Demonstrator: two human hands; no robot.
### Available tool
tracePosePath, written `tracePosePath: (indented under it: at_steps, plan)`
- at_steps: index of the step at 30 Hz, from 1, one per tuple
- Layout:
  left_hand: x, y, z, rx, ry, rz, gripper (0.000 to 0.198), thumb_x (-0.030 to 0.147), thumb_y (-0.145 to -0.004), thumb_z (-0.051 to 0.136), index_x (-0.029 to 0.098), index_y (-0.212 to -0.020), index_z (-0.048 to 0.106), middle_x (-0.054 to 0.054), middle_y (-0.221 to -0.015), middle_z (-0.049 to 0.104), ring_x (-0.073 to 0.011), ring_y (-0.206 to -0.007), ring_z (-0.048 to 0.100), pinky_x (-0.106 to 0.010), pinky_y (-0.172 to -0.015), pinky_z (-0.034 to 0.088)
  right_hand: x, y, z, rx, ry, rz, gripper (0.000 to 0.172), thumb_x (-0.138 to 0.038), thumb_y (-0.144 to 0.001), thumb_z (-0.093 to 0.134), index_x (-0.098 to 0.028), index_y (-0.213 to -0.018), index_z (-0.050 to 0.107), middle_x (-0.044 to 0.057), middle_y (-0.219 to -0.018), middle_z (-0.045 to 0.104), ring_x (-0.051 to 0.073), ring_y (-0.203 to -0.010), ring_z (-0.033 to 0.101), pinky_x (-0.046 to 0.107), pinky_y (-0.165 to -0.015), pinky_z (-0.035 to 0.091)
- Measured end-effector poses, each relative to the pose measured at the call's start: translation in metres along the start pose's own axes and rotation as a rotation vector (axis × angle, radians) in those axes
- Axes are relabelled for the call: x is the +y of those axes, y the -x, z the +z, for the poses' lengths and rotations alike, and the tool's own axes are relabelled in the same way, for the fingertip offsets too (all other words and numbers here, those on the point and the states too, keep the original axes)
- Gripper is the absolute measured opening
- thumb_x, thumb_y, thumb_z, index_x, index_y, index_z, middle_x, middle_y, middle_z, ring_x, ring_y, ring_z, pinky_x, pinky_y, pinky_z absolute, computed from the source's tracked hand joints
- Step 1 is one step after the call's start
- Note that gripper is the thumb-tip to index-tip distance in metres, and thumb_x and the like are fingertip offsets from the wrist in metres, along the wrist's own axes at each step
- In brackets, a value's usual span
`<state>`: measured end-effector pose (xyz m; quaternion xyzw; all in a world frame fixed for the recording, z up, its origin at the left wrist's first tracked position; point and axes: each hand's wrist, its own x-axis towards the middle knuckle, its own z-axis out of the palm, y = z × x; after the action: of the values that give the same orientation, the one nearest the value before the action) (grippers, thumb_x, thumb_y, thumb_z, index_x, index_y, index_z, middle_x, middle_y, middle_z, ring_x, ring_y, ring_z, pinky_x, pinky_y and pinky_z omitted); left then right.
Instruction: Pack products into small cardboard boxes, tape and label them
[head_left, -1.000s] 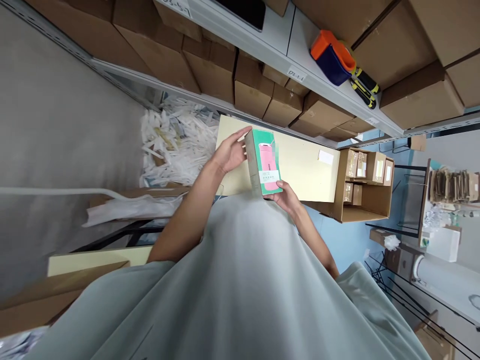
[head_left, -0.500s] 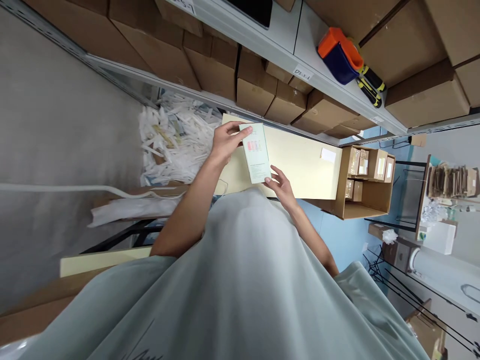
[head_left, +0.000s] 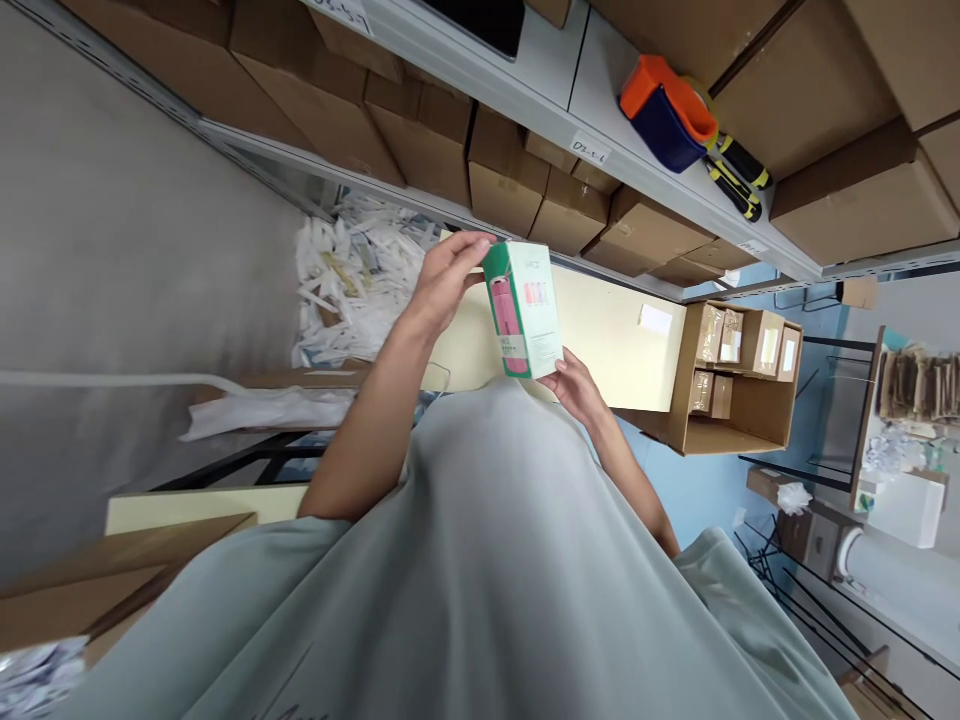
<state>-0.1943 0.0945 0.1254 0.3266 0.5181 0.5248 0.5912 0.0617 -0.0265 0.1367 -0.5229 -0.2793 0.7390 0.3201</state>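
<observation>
**boxwatcher:** Fingers [head_left: 469, 250] of the left hand [head_left: 442, 285] are curled over the top end of the green and white product box [head_left: 525, 310], and the right hand [head_left: 577, 385] is cupped under its bottom end, fingertips pressed on the lower edge. So both hands are closed on it, one per end. The box is up in the air in front of the chest, above the pale yellow table [head_left: 607, 330], not touching it.

**shelf_lurker:** How far along does it look?

**boxwatcher:** I'd say somewhere in the middle. The box is in hand and looks shut (flaps are hard to make out at this angle), with a pink bottle printed on one face and small coloured swatches on the next. It isn't set down or packed into anything, so that part is left.

**shelf_lurker:** What about the containers around it?

**boxwatcher:** The open cardboard carton [head_left: 731, 375] at the far end of the table lies on its side, with a handful of smaller brown boxes stacked at one end and the rest bare. The grey shelf [head_left: 600, 110] carries sealed brown cartons plus an orange and blue tape dispenser [head_left: 664, 115] and a yellow-handled tool. Left of the table there's a heap of white plastic wrappers [head_left: 352, 280].
</observation>
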Motion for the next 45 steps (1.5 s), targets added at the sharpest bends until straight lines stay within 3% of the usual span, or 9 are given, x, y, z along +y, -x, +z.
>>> tracePosePath:
  at_steps: [6,13,19,23,26,31,37,42,45]
  plan:
    - [0.0,0.018,0.025,-0.017,0.069,-0.056,0.061,0.065,-0.085,0.095,0.036,-0.135,0.078,-0.009,-0.136,0.084,-0.0353,-0.13,0.081,-0.044,-0.098,0.072,-0.005,-0.003,-0.02,-0.063,-0.109,0.074,0.066,-0.072,-0.08,0.086,-0.025,-0.125,0.075,0.012,-0.124,0.087,0.039,-0.129,0.083,0.06,-0.117,0.07]
    - [0.008,0.027,0.049,0.02,-0.061,0.009,0.059,0.044,-0.075,0.103,0.027,-0.127,0.081,-0.01,-0.139,0.083,-0.0345,-0.128,0.08,-0.043,-0.102,0.072,-0.011,-0.005,-0.04,-0.159,0.016,0.065,0.08,-0.078,-0.081,0.091,-0.027,-0.14,0.073,0.01,-0.134,0.085,0.032,-0.126,0.082,0.052,-0.112,0.073]
    - [0.006,0.035,0.071,0.116,-0.217,0.084,0.054,0.031,-0.073,0.102,0.025,-0.123,0.082,-0.008,-0.144,0.079,-0.0336,-0.133,0.076,-0.037,-0.1,0.073,-0.002,-0.007,-0.031,0.06,0.313,-0.152,0.113,-0.066,-0.07,0.105,-0.032,-0.166,0.057,0.01,-0.16,0.072,0.031,-0.139,0.075,0.043,-0.111,0.071]
    - [0.004,0.043,0.083,0.147,-0.281,0.108,0.053,0.032,-0.075,0.103,0.029,-0.125,0.083,-0.008,-0.153,0.072,-0.0355,-0.142,0.07,-0.036,-0.097,0.074,0.01,-0.013,-0.026,0.257,0.458,-0.174,0.1,-0.058,-0.072,0.101,-0.032,-0.158,0.058,0.01,-0.157,0.072,0.033,-0.15,0.067,0.045,-0.119,0.066]
    - [0.003,0.045,0.084,0.125,-0.264,0.096,0.067,0.036,-0.074,0.106,0.031,-0.136,0.08,-0.01,-0.159,0.069,-0.0382,-0.146,0.069,-0.037,-0.098,0.074,0.011,-0.013,-0.031,0.266,0.426,-0.156,0.085,-0.06,-0.071,0.097,-0.03,-0.142,0.064,0.009,-0.146,0.076,0.033,-0.145,0.07,0.049,-0.123,0.063]
    - [-0.011,0.051,0.064,0.028,-0.109,-0.03,0.092,0.053,-0.076,0.107,0.034,-0.158,0.069,-0.017,-0.16,0.072,-0.0388,-0.146,0.072,-0.047,-0.107,0.072,-0.002,-0.002,-0.044,0.002,0.126,-0.051,0.078,-0.069,-0.074,0.096,-0.031,-0.134,0.066,0.006,-0.136,0.084,0.033,-0.133,0.079,0.052,-0.112,0.071]
    - [-0.038,0.089,0.058,-0.339,0.034,-0.385,0.08,0.06,-0.068,0.11,0.026,-0.133,0.078,-0.017,-0.141,0.082,-0.0358,-0.126,0.083,-0.054,-0.102,0.075,-0.008,-0.005,-0.047,-0.062,-0.014,-0.038,0.081,-0.074,-0.074,0.096,-0.029,-0.136,0.07,0.008,-0.136,0.086,0.037,-0.141,0.079,0.054,-0.109,0.075]
    - [-0.047,0.102,0.07,-0.261,0.075,-0.368,0.077,0.056,-0.062,0.112,0.024,-0.123,0.08,-0.014,-0.134,0.084,-0.0356,-0.122,0.083,-0.053,-0.098,0.076,-0.007,-0.019,-0.054,-0.09,0.059,-0.061,0.081,-0.079,-0.078,0.092,-0.028,-0.138,0.072,0.009,-0.14,0.085,0.035,-0.134,0.081,0.048,-0.102,0.077]
    - [-0.055,0.099,0.067,-0.159,0.021,-0.34,0.078,0.053,-0.06,0.111,0.023,-0.124,0.078,-0.012,-0.137,0.082,-0.0335,-0.119,0.083,-0.052,-0.098,0.076,-0.012,-0.031,-0.066,-0.087,0.253,-0.07,0.083,-0.079,-0.079,0.094,-0.028,-0.141,0.073,0.01,-0.148,0.081,0.032,-0.126,0.083,0.043,-0.099,0.076]
